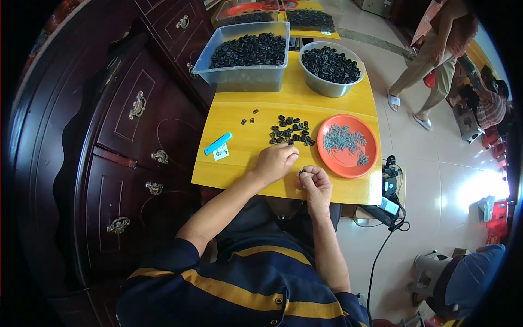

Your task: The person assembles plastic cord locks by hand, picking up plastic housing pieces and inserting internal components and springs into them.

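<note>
My left hand (277, 163) rests on the yellow table with its fingers curled in, at the near edge of a loose pile of small black oval plastic pieces (289, 131). Whatever its fingertips hold is hidden. Close by on the right, my right hand (317, 188) pinches a small dark piece (302, 172) between thumb and fingers, above the table's front edge. An orange-red plate (344, 168) lies just beyond the right hand, heaped with small grey metal-looking pins (343, 138). Three black pieces (251, 120) sit apart, left of the pile.
At the table's back stand a clear rectangular bin (248, 82) and a round tub (329, 88), both full of black pieces. A blue-handled tool (218, 143) lies left. Dark drawers (131, 131) flank the table; cables (400, 223) hang on its right. Another person (441, 60) stands beyond.
</note>
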A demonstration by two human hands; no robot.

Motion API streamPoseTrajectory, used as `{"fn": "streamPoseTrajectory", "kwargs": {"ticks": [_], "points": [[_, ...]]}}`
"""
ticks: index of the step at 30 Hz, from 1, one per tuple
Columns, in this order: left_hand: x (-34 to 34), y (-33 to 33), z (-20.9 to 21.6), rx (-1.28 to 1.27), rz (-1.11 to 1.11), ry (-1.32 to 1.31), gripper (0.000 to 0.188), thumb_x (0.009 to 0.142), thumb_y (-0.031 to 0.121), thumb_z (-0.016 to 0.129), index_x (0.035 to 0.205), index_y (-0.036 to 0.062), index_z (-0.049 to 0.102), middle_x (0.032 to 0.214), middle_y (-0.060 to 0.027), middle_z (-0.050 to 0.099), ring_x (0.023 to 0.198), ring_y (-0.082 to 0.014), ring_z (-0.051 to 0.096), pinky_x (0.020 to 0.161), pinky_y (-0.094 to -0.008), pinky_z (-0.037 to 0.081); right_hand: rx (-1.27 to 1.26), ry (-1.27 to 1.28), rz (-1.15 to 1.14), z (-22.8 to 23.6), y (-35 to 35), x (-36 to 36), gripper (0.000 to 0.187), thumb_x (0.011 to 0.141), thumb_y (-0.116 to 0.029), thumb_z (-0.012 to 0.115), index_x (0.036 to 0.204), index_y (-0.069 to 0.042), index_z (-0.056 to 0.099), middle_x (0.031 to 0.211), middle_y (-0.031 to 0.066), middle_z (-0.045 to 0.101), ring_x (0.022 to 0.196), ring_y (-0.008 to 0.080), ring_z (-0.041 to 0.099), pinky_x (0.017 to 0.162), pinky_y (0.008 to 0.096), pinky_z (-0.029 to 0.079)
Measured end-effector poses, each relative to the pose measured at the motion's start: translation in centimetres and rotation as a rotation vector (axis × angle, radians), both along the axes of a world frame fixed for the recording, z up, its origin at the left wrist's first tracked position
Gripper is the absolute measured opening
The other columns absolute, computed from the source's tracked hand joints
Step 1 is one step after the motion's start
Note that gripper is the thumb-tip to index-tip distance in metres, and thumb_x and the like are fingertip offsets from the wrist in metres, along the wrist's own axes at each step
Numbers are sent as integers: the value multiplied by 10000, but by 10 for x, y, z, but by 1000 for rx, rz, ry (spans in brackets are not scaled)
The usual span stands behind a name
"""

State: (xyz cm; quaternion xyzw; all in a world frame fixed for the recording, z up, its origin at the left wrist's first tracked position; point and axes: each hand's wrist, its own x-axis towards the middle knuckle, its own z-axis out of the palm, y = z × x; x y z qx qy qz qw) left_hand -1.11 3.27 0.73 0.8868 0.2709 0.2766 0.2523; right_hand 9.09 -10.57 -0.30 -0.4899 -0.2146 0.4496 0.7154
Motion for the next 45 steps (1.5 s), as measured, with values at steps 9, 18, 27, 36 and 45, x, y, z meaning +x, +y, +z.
{"fn": "streamPoseTrajectory", "kwargs": {"ticks": [9,18,27,36,45], "points": [[-22,-27,4,-666,-54,-257,107,899,25,630,999,-5,652,793,6,658,709,-36,613,648,-214,516,0,103,-45,-2,2,4,109,931,-44,616,1033,-14,590,867,40,663,732,78,602,683,214,492],[-26,-28,5,-587,-52,-356,151,853,-18,640,1001,5,623,787,-2,642,649,-25,581,602,-208,488,-10,21,-9,-5,2,1,117,924,-37,618,1036,-11,595,855,24,650,754,76,604,683,212,488],[-34,-27,15,-567,-149,-295,236,848,-10,665,1082,6,642,813,-17,658,690,-58,612,660,-221,522,-21,-27,47,-3,1,0,125,936,-28,600,1058,-2,597,842,32,649,729,90,597,696,228,487],[-32,-24,24,-545,-190,-230,254,851,7,679,1104,6,659,856,-42,688,724,-74,632,690,-233,534,-7,-22,52,-4,2,1,129,930,-19,593,1057,0,599,845,33,648,723,90,593,692,225,486],[-30,-21,26,-542,-205,-232,251,846,-1,687,1096,23,677,813,29,612,685,-33,544,643,-190,473,-8,-31,44,-3,2,0,114,926,-19,595,1039,1,598,827,30,640,709,89,587,669,225,481]]}}
